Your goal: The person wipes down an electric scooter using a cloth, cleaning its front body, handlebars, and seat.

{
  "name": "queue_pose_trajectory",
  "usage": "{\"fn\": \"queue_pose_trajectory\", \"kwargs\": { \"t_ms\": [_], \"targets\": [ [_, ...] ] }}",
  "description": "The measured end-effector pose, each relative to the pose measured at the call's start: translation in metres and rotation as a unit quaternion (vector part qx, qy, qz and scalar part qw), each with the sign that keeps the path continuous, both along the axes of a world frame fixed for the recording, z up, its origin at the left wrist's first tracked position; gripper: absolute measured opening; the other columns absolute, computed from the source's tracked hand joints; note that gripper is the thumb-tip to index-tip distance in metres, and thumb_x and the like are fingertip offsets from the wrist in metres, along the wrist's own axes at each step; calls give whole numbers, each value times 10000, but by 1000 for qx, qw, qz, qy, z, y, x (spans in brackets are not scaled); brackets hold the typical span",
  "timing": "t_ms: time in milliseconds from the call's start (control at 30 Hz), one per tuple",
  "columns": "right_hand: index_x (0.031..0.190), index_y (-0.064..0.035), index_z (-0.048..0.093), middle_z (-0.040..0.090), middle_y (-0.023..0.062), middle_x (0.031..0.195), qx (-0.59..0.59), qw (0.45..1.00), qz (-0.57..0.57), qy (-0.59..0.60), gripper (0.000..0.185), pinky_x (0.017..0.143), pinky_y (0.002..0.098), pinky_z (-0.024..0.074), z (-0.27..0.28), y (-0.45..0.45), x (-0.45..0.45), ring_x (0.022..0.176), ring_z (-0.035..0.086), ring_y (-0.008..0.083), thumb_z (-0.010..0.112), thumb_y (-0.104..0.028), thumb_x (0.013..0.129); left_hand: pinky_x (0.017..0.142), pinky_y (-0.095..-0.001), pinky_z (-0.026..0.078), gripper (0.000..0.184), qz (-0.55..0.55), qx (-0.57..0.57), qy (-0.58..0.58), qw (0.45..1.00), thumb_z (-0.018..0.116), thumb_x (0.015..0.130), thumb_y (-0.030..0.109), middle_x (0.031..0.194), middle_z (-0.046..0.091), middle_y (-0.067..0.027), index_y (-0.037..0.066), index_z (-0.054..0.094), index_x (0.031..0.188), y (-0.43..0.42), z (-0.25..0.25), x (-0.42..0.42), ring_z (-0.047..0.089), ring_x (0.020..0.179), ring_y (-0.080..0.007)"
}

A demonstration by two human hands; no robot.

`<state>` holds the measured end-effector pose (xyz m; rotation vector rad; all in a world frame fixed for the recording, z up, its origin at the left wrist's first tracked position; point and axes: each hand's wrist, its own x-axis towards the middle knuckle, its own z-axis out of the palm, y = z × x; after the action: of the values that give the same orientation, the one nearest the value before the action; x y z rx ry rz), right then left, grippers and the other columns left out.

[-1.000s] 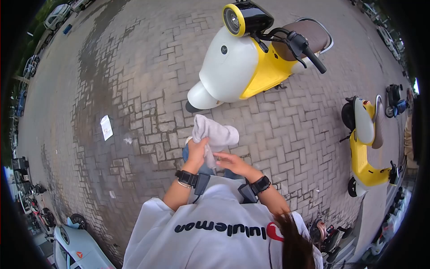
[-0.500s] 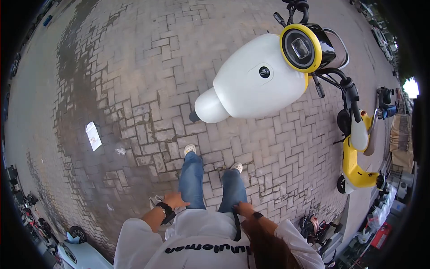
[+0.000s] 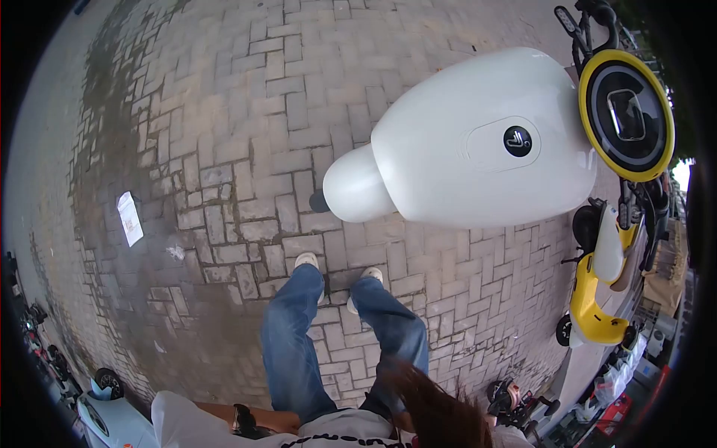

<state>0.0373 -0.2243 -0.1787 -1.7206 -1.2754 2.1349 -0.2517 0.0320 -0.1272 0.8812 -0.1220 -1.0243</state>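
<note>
My left hand is low in the view, at the top of my left thigh, with a black watch on the wrist; its fingers are hidden. Of my right hand, only a small patch of skin shows beside my right thigh, largely covered by hair. Whether either hand holds anything cannot be made out. My jeans and light shoes are below me. The white front of a scooter, with a round yellow-rimmed headlight, stands ahead to the right, apart from both hands.
Brick paving surrounds my feet. White paper and a crumpled clear scrap lie at the left. Another yellow scooter stands at the right. A pale blue vehicle is at the lower left, a parked bike at the lower right.
The pale cloth has left view. Both hands have dropped from in front of me to my upper thighs. The near scooter looks larger, and its headlight has shifted right in view.
</note>
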Motion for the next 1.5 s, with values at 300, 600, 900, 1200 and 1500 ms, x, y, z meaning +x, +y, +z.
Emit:
{"fn": "queue_pose_trajectory", "kwargs": {
  "t_ms": [300, 600, 900, 1200, 1500],
  "targets": [
    [928, -76, 574, 591, 86, 831, 263, 951, -142, -75, 150, 600, 323, 462, -127, 171, 139, 715, 591, 255, 524, -169, 822, 484, -275, 394, 192, 282, 487, -147, 814, 558, 815, 205, 591, 545, -81, 40, 524, 722, 200, -138, 218, 501, 483, -161],
    [872, -60, 552, 531, 69, 719, 489, 836, -234, 82, 131, 539, 309, 421, -165, 337, 152, 642, 532, 228, 511, -14, 756, 774, -326, 438, 345, 907, 79, -99, 402, 407, 895, 307, 962, 563, -97, 2, 484, 1036, 235, -226, 340, 544, 900, -185],
    [1085, -33, 463, 472, 123, 1004, 607, 621, -387, -309, 430, 679, 351, 429, -190, 329, 136, 820, 510, 287, 618, -123, 695, 761, -287, 437, 344, 816, 168, -146, 533, 556, 838, 260, 983, 571, -107, -21, 519, 1033, 202, -247, 367, 551, 865, -160],
    [1118, -43, 480, 511, 99, 815, 678, 579, -408, -198, 412, 533, 314, 428, -211, 346, 125, 639, 538, 234, 537, 53, 722, 710, -273, 437, 270, 636, 633, -275, 346, 543, 752, 50, 880, 611, -96, -38, 537, 1008, 201, -244, 325, 556, 779, -145],
    [1144, -59, 450, 459, 151, 935, 623, 596, -427, -273, 481, 599, 343, 442, -220, 347, 123, 724, 529, 271, 578, -11, 683, 1005, -398, 240, 479, 472, 661, -325, 484, 328, 752, 71, 1299, 420, -116, -38, 424, 1208, 190, -271, 340, 410, 1181, -292]
  ]
}}
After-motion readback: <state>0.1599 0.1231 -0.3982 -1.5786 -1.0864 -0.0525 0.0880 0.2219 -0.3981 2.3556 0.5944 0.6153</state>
